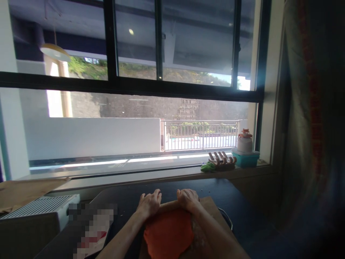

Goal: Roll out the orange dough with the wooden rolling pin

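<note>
A sheet of orange dough [168, 233] lies flattened on a brown board [208, 212] on the dark table. Across its far edge runs a wooden rolling pin [169, 205]. My left hand [151, 202] is closed over the pin's left end, knuckles up. At the other end, my right hand [188, 198] is wrapped round the pin, and its forearm passes over the board's right part. Pale powder shows on the board to the right of the dough. The pin's ends are hidden under my hands.
A cable or thin rim [226, 217] curves beside the board. On the window sill stand a teal box [246, 159] with a white bottle [244, 144] on top, and a brown slatted holder [222, 160]. A white slatted appliance [45, 207] and a blurred-out packet [95, 230] are at left.
</note>
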Action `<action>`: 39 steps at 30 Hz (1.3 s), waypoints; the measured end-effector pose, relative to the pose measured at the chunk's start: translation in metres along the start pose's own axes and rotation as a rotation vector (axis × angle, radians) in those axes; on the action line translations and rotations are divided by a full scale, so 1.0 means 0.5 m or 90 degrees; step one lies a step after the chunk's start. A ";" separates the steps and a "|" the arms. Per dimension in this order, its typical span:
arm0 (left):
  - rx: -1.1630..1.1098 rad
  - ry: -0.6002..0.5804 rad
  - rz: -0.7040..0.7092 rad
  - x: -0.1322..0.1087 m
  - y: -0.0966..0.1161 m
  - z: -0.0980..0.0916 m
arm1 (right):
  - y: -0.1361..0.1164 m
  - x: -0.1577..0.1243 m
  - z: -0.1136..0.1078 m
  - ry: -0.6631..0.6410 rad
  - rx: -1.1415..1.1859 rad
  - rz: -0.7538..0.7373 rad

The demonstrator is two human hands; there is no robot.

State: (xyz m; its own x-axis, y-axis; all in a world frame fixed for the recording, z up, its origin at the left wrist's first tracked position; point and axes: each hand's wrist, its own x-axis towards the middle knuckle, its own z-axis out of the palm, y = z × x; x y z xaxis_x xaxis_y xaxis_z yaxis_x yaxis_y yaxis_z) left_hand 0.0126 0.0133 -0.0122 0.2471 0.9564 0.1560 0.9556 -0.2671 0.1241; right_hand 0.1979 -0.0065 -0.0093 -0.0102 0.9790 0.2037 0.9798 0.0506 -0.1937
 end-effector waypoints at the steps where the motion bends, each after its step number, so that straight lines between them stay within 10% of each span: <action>1: -0.006 0.008 0.003 -0.006 0.000 0.002 | 0.001 -0.008 -0.001 0.005 -0.003 -0.010; 9: -0.027 0.071 0.063 -0.077 0.012 0.003 | 0.005 -0.059 -0.003 0.028 -0.015 -0.067; 20: -0.015 -0.016 -0.031 0.016 0.000 -0.003 | -0.003 0.015 -0.006 -0.066 0.006 0.013; 33: -0.001 -0.058 0.080 -0.154 0.017 -0.034 | 0.028 -0.172 -0.002 0.008 0.101 -0.149; 39: 0.042 -0.090 0.060 -0.078 0.011 -0.047 | 0.021 -0.058 -0.030 -0.039 0.100 -0.123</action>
State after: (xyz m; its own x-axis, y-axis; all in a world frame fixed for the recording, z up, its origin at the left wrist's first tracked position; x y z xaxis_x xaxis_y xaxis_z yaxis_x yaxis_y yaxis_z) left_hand 0.0044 -0.0283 0.0055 0.3513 0.9360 0.0245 0.9346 -0.3521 0.0507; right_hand 0.2117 -0.0375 -0.0031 -0.2114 0.9581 0.1932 0.9151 0.2635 -0.3052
